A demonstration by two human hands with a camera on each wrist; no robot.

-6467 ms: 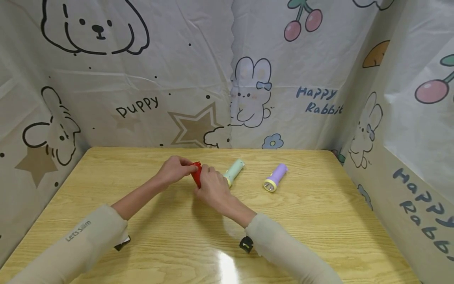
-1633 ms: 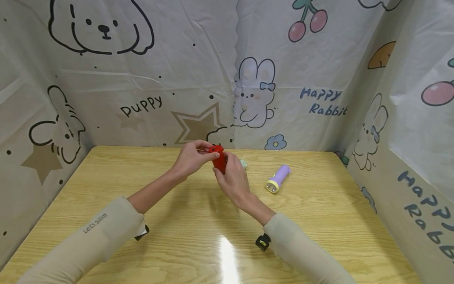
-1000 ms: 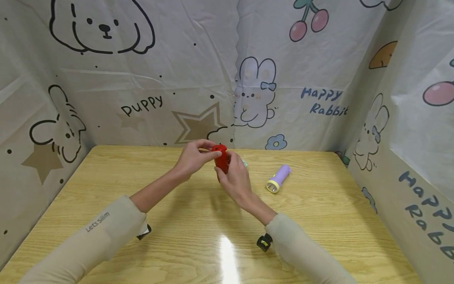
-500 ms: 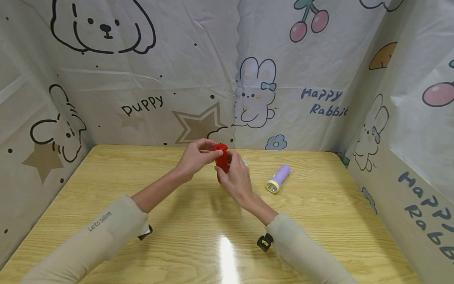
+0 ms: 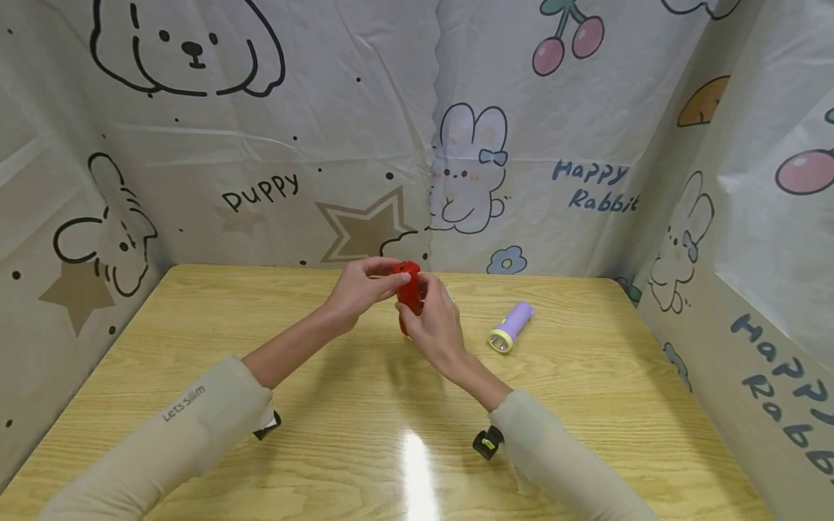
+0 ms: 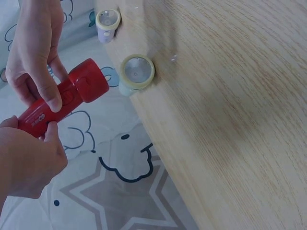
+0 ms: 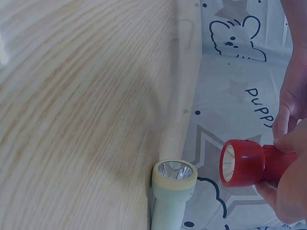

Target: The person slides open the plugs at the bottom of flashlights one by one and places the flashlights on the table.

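A red flashlight (image 5: 409, 293) is held nearly upright above the table, its tail end up and its lamp head down. My left hand (image 5: 360, 293) pinches the tail between thumb and fingers. Lower on the barrel, my right hand (image 5: 438, 325) grips it with thumb and fingers, covering part of it in the head view. In the left wrist view, the right thumb lies along the red flashlight (image 6: 69, 93) beside a raised part of its side. The right wrist view shows its clear lens (image 7: 229, 163), unlit. A pale green flashlight (image 7: 169, 203) is close by, mostly hidden behind my right hand in the head view.
A purple flashlight (image 5: 515, 324) with a yellow rim lies on the wooden table (image 5: 326, 449) to the right of my hands. Patterned cloth (image 5: 365, 145) hangs behind the table and along both sides. Black wrist devices (image 5: 487, 441) sit under the sleeves.
Since the earliest frame, both hands have carried the red flashlight rightward and raised it more upright, now hiding most of the green one. Over the last second it has shifted only slightly.
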